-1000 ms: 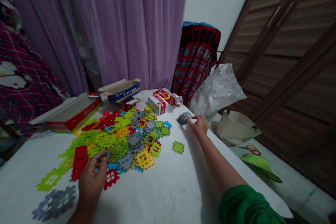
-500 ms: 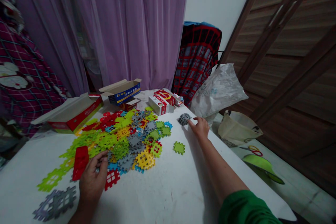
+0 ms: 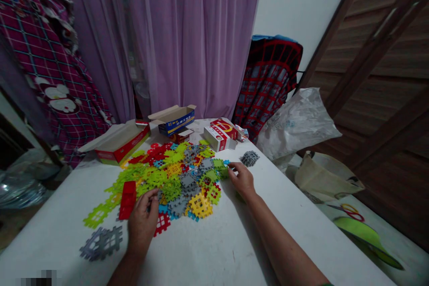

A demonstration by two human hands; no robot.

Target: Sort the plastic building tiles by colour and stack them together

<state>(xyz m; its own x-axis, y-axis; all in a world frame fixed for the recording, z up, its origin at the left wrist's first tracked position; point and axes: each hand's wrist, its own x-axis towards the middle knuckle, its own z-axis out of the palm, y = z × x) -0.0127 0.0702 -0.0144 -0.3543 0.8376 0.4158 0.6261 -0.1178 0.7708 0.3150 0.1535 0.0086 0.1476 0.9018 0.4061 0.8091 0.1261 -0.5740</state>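
Observation:
A heap of flat toothed plastic pieces [image 3: 187, 181] in green, grey, yellow, red and blue covers the middle of the white table. My left hand [image 3: 145, 216] rests at the heap's near left edge, fingers curled; whatever they hold, if anything, is hidden. Beside it stands a red block [image 3: 128, 200]. My right hand [image 3: 241, 179] is at the heap's right edge, thumb and fingers apart, close to green pieces [image 3: 219, 169]. Behind that hand sits a small grey stack [image 3: 250, 158]. Two joined grey pieces [image 3: 101, 243] lie at the near left.
An open red box [image 3: 124, 145], an open blue box [image 3: 177, 121] and red-white boxes [image 3: 217, 137] stand along the table's back. Right of the table are a plastic bag [image 3: 298, 120], a cream bag [image 3: 325, 176], scissors [image 3: 351, 212] and a green object [image 3: 365, 237].
My right hand has moved from the grey stack leftward and nearer to the heap's green pieces, leaving the stack on the table. The view has shifted, so the scene sits further right.

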